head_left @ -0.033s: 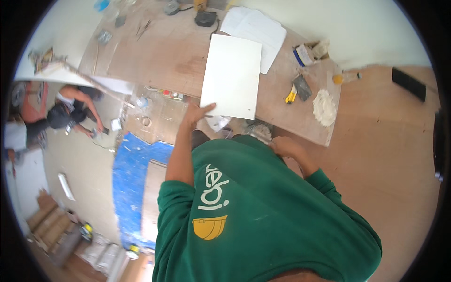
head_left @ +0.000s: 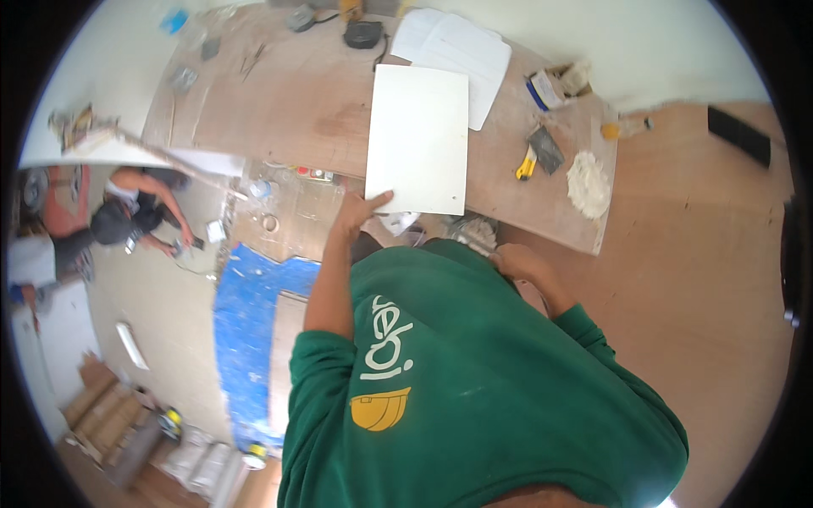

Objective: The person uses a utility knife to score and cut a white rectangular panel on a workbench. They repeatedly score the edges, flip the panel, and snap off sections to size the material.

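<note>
A flat white rectangular board lies over the near part of the wooden table, its near edge jutting past the table's edge. My left hand grips its near left corner, thumb on top and the other fingers underneath. My right hand is low in front of my body, below the table's near edge. Its fingers look curled, but what they hold, if anything, is hidden. Close beside it is a clear plastic bag. White sheets lie partly under the board's far end.
On the wooden table are a yellow utility knife, a dark flat block, a mound of whitish paste, an open box and a black tape measure. Blue sheeting covers floor at left; a person crouches beyond.
The whole view has shifted slightly. My left hand still grips the board's corner, and my right hand stays low by the table edge. The crouching person has barely moved.
</note>
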`<state>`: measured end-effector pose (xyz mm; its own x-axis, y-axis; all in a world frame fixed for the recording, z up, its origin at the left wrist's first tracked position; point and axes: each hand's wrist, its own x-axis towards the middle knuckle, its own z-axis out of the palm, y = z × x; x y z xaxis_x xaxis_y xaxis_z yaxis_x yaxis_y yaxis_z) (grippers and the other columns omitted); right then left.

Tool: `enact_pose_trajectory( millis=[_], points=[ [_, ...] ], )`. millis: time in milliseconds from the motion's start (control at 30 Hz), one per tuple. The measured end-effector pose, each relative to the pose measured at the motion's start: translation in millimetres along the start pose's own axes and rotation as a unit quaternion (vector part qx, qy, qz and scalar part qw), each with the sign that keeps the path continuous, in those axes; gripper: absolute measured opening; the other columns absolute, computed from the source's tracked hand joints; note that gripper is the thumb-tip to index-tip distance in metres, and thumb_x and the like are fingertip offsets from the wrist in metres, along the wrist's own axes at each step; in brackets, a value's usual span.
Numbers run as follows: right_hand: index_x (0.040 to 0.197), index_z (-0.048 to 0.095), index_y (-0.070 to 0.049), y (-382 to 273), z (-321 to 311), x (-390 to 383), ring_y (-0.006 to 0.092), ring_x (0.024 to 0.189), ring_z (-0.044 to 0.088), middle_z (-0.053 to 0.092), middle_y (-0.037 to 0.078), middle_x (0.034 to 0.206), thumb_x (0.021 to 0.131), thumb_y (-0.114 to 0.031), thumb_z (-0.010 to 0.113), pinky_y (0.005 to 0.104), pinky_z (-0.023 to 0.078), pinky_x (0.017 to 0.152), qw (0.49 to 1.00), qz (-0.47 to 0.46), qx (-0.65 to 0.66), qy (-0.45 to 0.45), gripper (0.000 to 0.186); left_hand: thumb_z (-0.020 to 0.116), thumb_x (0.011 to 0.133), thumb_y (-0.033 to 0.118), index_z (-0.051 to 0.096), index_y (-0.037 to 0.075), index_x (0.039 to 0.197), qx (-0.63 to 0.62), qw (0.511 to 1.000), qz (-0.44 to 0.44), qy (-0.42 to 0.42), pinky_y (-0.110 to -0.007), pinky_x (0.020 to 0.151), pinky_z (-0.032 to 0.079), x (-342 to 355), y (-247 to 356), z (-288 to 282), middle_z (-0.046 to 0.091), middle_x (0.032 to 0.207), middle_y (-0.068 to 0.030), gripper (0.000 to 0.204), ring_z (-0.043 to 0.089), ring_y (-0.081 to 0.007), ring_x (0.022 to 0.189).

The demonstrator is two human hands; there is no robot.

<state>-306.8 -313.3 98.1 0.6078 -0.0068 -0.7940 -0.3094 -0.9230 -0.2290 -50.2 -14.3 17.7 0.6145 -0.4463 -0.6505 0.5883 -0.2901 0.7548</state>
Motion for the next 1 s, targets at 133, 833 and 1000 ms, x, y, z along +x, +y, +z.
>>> enact_pose_trajectory(
  millis=[133, 833, 1000],
  points=[
    [0.100, 0.068, 0.000, -22.1, 27.3, -24.0, 0.0343, 0.067, 0.070, 0.069, 0.023, 0.086, 0.098, -0.024, 0.045, 0.0483, 0.057, 0.057, 0.961, 0.175, 0.211, 0.039, 0.034, 0.083, 0.082, 0.033, 0.068, -0.006, 0.120, -0.015, 0.999, -0.038, 0.009, -0.038, 0.086, 0.053, -10.9, 3.3, 7.6, 0.072, 0.110, -0.0154, 0.057, 0.069, -0.0248, 0.096],
    [0.107, 0.060, 0.001, -284.0, 62.5, 41.6, 0.0188, 0.053, 0.055, 0.055, 0.009, 0.073, 0.101, -0.023, 0.048, 0.0343, 0.050, 0.045, 0.049, 0.156, 0.913, 0.375, 0.027, 0.072, 0.090, 0.030, 0.069, 0.002, 0.109, 0.580, 0.568, 0.521, -0.264, -0.050, 0.097, 0.043, 53.6, 130.2, 36.3, 0.069, 0.110, -0.0184, 0.034, 0.062, -0.0375, 0.111],
    [0.113, 0.059, 0.003, -320.7, 17.0, 50.5, 0.0191, 0.053, 0.056, 0.056, 0.010, 0.077, 0.102, -0.020, 0.044, 0.0354, 0.050, 0.045, 0.011, 0.129, 0.905, 0.405, 0.030, 0.068, 0.091, 0.045, 0.053, 0.004, 0.137, 0.628, 0.494, 0.565, -0.206, -0.061, 0.115, 0.026, 90.7, 116.7, 88.2, 0.048, 0.145, -0.0227, 0.064, 0.035, -0.0461, 0.140]
  ],
)
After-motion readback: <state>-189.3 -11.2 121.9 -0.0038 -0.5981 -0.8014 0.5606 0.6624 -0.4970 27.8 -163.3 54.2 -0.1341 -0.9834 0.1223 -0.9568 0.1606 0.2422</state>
